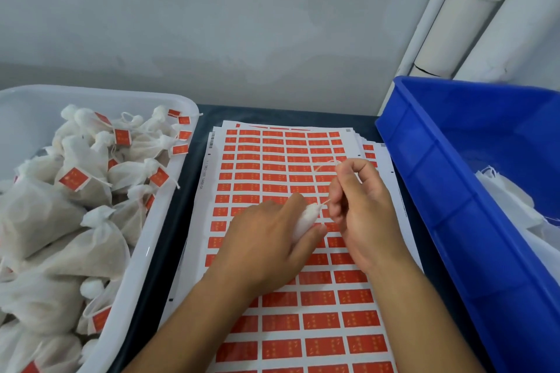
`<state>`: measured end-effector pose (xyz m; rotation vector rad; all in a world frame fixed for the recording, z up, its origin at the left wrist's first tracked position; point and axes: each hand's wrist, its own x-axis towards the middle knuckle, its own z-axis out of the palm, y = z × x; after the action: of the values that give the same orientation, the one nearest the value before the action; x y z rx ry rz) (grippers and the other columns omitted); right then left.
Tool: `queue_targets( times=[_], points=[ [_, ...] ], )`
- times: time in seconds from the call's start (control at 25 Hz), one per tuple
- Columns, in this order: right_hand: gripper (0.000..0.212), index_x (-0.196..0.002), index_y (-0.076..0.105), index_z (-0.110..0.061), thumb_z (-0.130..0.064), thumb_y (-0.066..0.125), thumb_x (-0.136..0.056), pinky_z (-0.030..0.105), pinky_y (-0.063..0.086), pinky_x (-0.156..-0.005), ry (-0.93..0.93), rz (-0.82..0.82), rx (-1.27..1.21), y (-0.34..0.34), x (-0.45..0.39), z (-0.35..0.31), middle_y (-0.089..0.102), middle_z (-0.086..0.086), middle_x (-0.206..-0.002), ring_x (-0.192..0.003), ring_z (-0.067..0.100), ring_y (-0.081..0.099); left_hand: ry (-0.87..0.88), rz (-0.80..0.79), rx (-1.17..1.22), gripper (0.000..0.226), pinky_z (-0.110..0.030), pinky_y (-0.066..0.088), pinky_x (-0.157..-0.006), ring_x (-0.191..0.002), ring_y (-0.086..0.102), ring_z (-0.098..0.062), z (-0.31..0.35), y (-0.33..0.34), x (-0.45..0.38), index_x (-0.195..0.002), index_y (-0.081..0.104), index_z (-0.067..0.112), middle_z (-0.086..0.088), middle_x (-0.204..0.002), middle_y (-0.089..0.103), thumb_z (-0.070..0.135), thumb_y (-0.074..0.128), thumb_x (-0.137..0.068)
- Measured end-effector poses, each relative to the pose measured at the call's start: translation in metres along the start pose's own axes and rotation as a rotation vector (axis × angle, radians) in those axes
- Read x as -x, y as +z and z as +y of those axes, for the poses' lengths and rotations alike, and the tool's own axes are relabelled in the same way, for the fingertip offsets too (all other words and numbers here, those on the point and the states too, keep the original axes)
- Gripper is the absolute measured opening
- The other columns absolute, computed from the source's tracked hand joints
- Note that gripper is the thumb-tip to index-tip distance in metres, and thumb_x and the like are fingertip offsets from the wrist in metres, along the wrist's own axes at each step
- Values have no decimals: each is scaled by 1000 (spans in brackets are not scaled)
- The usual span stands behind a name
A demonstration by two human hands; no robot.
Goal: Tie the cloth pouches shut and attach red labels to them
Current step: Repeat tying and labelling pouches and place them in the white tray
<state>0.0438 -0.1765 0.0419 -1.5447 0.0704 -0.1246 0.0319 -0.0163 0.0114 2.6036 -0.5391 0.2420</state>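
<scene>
My left hand (266, 239) grips a small white cloth pouch (306, 218) above the sheets of red labels (281, 166); most of the pouch is hidden under my fingers. Just to its right, my right hand (360, 206) pinches the pouch's thin drawstring (325, 200), which runs up from the pouch neck and loops over my fingers. The label sheets lie stacked in the middle of the dark table.
A white tub (169, 191) on the left holds several tied pouches with red labels. A blue crate (454, 191) on the right holds white cloth. A grey wall stands behind, with white pipes (485, 9) at the upper right.
</scene>
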Motion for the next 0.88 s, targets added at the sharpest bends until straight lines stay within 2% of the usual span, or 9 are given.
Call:
queue_targets(
  times=[0.08, 0.2, 0.28, 0.4, 0.44, 0.52, 0.6, 0.76, 0.88],
  points=[
    [23, -90, 63, -34, -41, 49, -107, 20, 52, -59, -7, -4, 3, -1, 2, 6, 65, 1, -73, -60, 10, 59, 16, -3, 14, 40, -11, 32, -62, -76, 55, -1, -2, 2, 2, -126, 34, 51, 21, -103, 67, 74, 23, -95],
    [21, -93, 62, -34, -41, 49, -107, 21, 54, -63, -36, -4, 14, -2, 2, 8, 67, 0, -76, -62, 11, 63, 35, 47, -32, 22, -6, 30, -65, -76, 53, -2, -2, 3, 2, -119, 41, 46, 19, -104, 68, 55, 35, -100],
    [20, -95, 62, -31, -41, 49, -107, 22, 54, -64, -46, -1, 18, -1, 3, 9, 66, 0, -75, -62, 12, 62, 0, 4, -11, 17, -5, 29, -64, -76, 52, -3, -3, 5, 3, -120, 40, 45, 19, -106, 63, 49, 39, -103],
    [20, -95, 62, -30, -38, 48, -107, 20, 53, -61, -39, -26, 5, 1, 5, 12, 64, -1, -72, -59, 10, 60, -8, -85, 132, 10, -10, 39, -61, -76, 57, -4, -4, 6, 9, -113, 34, 50, 24, -94, 59, 51, 36, -103],
    [20, -95, 62, -30, -37, 48, -107, 20, 53, -61, -33, -45, -2, 2, 6, 12, 64, -1, -71, -59, 10, 60, 2, -77, 205, 11, -11, 44, -62, -81, 60, -4, -4, 3, 11, -108, 38, 50, 24, -89, 60, 56, 31, -102],
    [22, -94, 63, -30, -36, 47, -108, 20, 53, -61, -33, -67, -6, 4, 7, 12, 63, 0, -71, -59, 11, 61, 13, -44, 280, 35, -16, 51, -66, -88, 60, 1, -6, -2, 14, -100, 46, 48, 25, -84, 61, 70, 19, -98],
    [22, -95, 64, -30, -36, 47, -108, 21, 53, -62, -34, -61, -4, 4, 7, 13, 63, 0, -71, -60, 12, 61, 13, -26, 252, 49, -19, 52, -68, -80, 61, -2, -9, -3, 14, -91, 48, 45, 23, -79, 59, 76, 10, -95],
    [22, -93, 64, -34, -38, 48, -106, 21, 52, -63, -2, -42, -52, 2, 8, 14, 61, 0, -71, -60, 10, 57, 0, -36, 171, 52, -21, 51, -66, -70, 57, -5, -9, -2, 11, -82, 43, 41, 20, -72, 54, 74, 6, -95],
    [21, -92, 65, -33, -39, 51, -106, 21, 52, -63, -42, -56, -67, 1, 9, 12, 62, 0, -71, -60, 11, 57, -2, -45, 138, 47, -20, 51, -72, -79, 56, 0, -8, -4, 12, -92, 48, 44, 28, -83, 56, 75, 13, -95]
  ],
)
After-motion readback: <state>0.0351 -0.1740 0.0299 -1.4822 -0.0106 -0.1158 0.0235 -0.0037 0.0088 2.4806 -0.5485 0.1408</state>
